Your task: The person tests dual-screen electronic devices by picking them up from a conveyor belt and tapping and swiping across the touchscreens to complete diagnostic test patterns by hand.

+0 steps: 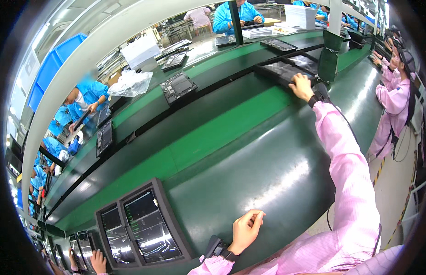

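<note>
Okay, looking at a black tray (268, 73) at the far side of the green bench (213, 192), just ahead and left of the right hand (302, 87). Long side slanting up rightward. Touched by bent fingers at its near edge, can't tell if gripped. Well away from the left hand (246, 231), loosely curled around nothing visible, near another tray (171, 215).

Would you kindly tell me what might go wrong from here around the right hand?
The right hand is at one edge of the far tray, with the left hand well away, so an uneven push or pull might twist it.
The cable hanging along the right sleeve could snag if that arm moves.
</note>
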A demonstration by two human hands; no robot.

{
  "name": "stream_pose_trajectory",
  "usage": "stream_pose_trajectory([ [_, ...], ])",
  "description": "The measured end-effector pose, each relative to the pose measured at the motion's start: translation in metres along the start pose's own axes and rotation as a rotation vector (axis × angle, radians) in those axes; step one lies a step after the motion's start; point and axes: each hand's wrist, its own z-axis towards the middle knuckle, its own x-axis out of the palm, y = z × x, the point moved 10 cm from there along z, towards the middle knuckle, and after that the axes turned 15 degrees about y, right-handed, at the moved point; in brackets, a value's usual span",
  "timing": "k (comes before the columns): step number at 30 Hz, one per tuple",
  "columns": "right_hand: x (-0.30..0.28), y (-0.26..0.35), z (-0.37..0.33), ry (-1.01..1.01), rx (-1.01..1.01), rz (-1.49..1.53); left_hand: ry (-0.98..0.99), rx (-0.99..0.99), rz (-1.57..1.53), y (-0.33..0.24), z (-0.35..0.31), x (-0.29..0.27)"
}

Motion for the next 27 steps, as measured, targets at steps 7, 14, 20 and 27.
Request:
stream_pose_trajectory([
  [7, -0.025, 0.164, -0.082, 0.008, -0.356, 0.211, -0.020, 0.008, -0.032, 0.006, 0.003, -0.004],
  [14, -0.055, 0.293, -0.208, 0.141, -0.653, 0.367, -0.191, 0.155, -0.286, 0.006, -0.001, -0.033],
  [20, -0.055, 0.361, -0.328, 0.206, -0.919, 0.349, -0.635, -0.040, -0.028, 0.014, -0.020, -0.143],
  [27, -0.059, 0.383, -0.413, 0.222, -0.984, 0.323, -0.624, -0.215, 0.488, 0.009, -0.051, -0.133],
])
